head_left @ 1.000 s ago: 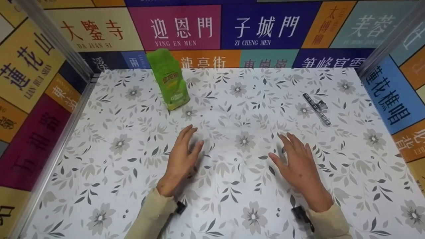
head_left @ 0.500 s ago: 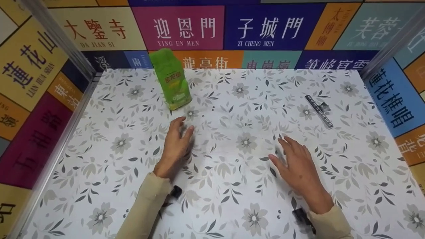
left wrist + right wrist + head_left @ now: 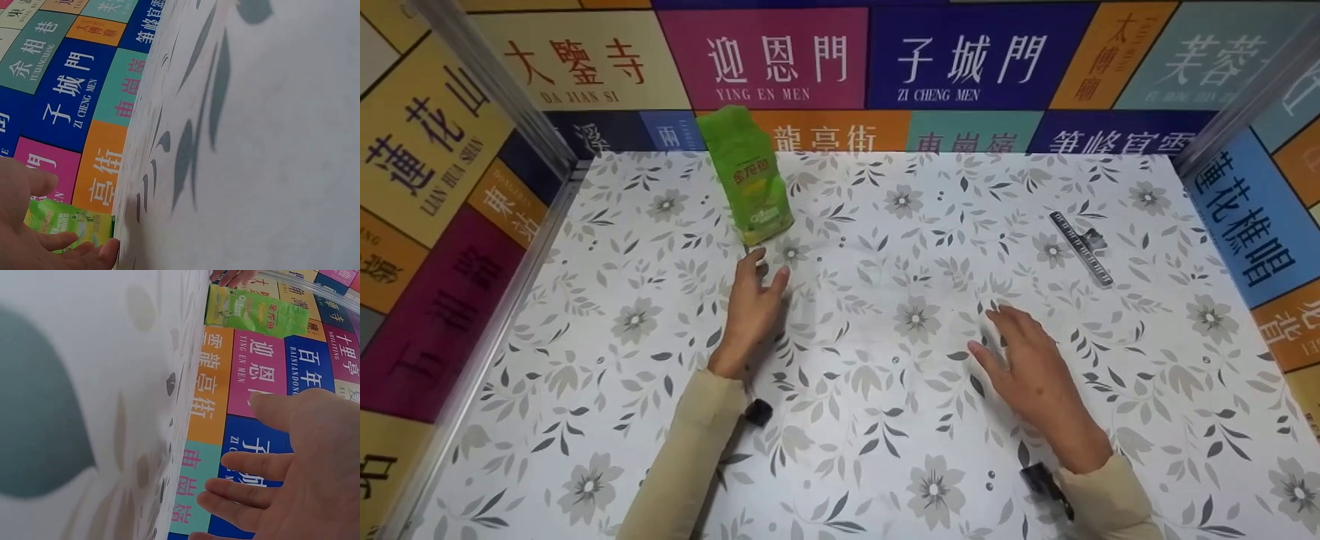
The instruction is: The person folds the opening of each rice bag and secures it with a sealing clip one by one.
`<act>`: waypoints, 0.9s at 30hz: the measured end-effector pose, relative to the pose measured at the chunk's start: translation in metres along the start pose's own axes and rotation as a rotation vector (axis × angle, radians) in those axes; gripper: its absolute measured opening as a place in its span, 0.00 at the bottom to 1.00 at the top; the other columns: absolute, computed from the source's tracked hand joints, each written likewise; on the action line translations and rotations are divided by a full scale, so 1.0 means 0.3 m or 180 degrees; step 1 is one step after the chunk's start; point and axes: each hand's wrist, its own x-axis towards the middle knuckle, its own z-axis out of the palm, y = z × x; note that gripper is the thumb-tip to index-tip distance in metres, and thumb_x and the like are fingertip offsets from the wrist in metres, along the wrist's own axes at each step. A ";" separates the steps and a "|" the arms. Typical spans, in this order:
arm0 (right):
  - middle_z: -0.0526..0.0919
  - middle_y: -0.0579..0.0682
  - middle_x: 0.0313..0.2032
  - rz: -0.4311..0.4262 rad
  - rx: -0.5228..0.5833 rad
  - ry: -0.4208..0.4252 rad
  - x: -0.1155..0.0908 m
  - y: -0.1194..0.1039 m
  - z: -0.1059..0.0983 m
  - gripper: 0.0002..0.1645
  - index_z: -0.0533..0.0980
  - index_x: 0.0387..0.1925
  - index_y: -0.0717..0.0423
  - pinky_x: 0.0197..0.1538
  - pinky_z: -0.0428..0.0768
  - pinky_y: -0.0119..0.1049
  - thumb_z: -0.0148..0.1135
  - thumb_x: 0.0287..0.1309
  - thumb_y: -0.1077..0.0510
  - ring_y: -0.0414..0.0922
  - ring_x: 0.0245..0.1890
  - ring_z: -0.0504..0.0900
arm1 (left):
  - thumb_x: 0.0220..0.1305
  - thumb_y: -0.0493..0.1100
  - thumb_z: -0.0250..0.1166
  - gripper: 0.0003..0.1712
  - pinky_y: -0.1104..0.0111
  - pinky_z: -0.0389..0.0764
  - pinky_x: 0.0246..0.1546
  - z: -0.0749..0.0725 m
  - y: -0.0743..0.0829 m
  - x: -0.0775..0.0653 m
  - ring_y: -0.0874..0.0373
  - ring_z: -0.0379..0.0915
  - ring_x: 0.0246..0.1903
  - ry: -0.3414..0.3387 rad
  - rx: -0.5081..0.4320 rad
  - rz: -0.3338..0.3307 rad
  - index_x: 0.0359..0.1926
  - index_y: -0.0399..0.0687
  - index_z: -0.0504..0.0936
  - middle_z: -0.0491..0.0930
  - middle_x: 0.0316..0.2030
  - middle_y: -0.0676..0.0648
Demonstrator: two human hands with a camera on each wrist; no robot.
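A green bag (image 3: 748,180) with printed characters stands upright near the back left of the table, its top folded over. My left hand (image 3: 754,304) is just in front of the bag's base, thumb apart from the loosely bent fingers, holding nothing. The left wrist view shows the bag (image 3: 67,222) beyond the fingers, partly hidden by them. My right hand (image 3: 1031,375) hovers low over the table at the right, fingers loosely spread and nothing between them. Farther back on that side lies a long dark clip (image 3: 1081,247) with a toothed-looking edge.
A white tablecloth (image 3: 870,420) printed with grey flowers and leaves covers the table. Panels with coloured signs (image 3: 780,56) rise behind it and along both sides. A small black device (image 3: 1046,487) is strapped at the right wrist.
My left hand has moved forward and slightly left, up close to the green bag. The right hand has stayed nearly in place. Bag and clip rest where they were.
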 end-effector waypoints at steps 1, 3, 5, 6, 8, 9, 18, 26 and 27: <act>0.70 0.66 0.71 0.0018 0.0008 -0.0018 0.001 0.000 0.000 0.33 0.72 0.69 0.65 0.72 0.65 0.65 0.64 0.72 0.48 0.68 0.71 0.69 | 0.76 0.46 0.61 0.35 0.49 0.75 0.69 0.002 -0.002 0.002 0.37 0.67 0.72 0.0009 -0.0008 0.0007 0.76 0.35 0.62 0.64 0.74 0.33; 0.70 0.66 0.71 0.0050 -0.0007 -0.0058 0.004 0.000 0.002 0.33 0.72 0.68 0.65 0.73 0.65 0.65 0.64 0.72 0.48 0.68 0.71 0.68 | 0.76 0.46 0.61 0.36 0.49 0.75 0.70 0.002 -0.006 0.006 0.37 0.67 0.72 0.0016 0.0005 0.0004 0.76 0.35 0.61 0.64 0.74 0.33; 0.70 0.66 0.72 0.0079 -0.0024 -0.0106 0.009 -0.001 0.003 0.33 0.73 0.68 0.64 0.73 0.64 0.66 0.63 0.73 0.47 0.68 0.71 0.68 | 0.76 0.47 0.61 0.36 0.49 0.74 0.71 0.001 -0.007 0.010 0.37 0.67 0.72 0.0023 0.0031 -0.0010 0.77 0.36 0.60 0.64 0.74 0.33; 0.70 0.66 0.72 0.0086 -0.0034 -0.0124 0.011 -0.001 0.004 0.33 0.73 0.68 0.64 0.73 0.63 0.66 0.63 0.73 0.47 0.69 0.71 0.68 | 0.76 0.47 0.61 0.37 0.48 0.73 0.71 0.001 -0.008 0.013 0.37 0.67 0.72 0.0025 0.0037 -0.0018 0.77 0.36 0.60 0.64 0.74 0.33; 0.70 0.66 0.71 0.0078 -0.0051 -0.0136 0.016 -0.001 0.004 0.33 0.73 0.68 0.64 0.73 0.64 0.66 0.64 0.73 0.47 0.69 0.71 0.68 | 0.77 0.47 0.60 0.37 0.48 0.73 0.72 -0.001 -0.009 0.020 0.37 0.66 0.73 0.0025 0.0056 -0.0049 0.77 0.36 0.58 0.63 0.75 0.33; 0.70 0.67 0.71 0.0068 -0.0060 -0.0135 0.018 -0.001 0.004 0.32 0.73 0.68 0.64 0.73 0.65 0.66 0.64 0.72 0.48 0.69 0.71 0.68 | 0.76 0.47 0.60 0.37 0.48 0.72 0.72 -0.002 -0.010 0.023 0.37 0.66 0.73 0.0034 0.0064 -0.0058 0.77 0.36 0.58 0.63 0.75 0.33; 0.71 0.67 0.70 0.0037 -0.0045 -0.0176 0.025 0.002 0.002 0.30 0.74 0.66 0.63 0.72 0.65 0.68 0.63 0.73 0.48 0.69 0.70 0.69 | 0.76 0.46 0.60 0.39 0.49 0.74 0.69 -0.021 -0.014 0.041 0.37 0.67 0.71 0.0180 0.0014 -0.0056 0.78 0.35 0.55 0.59 0.74 0.32; 0.71 0.67 0.70 0.0024 -0.0072 -0.0242 0.039 0.000 0.007 0.31 0.74 0.67 0.63 0.72 0.66 0.67 0.64 0.72 0.49 0.69 0.70 0.69 | 0.77 0.49 0.59 0.40 0.49 0.70 0.72 -0.041 -0.022 0.068 0.40 0.63 0.74 0.0228 0.0104 -0.0136 0.79 0.36 0.54 0.58 0.76 0.33; 0.71 0.67 0.70 0.0027 -0.0077 -0.0261 0.041 0.000 0.007 0.31 0.74 0.67 0.63 0.72 0.65 0.67 0.64 0.72 0.48 0.69 0.71 0.69 | 0.77 0.49 0.59 0.41 0.49 0.69 0.73 -0.042 -0.023 0.072 0.40 0.63 0.75 0.0224 0.0099 -0.0142 0.79 0.36 0.53 0.58 0.76 0.33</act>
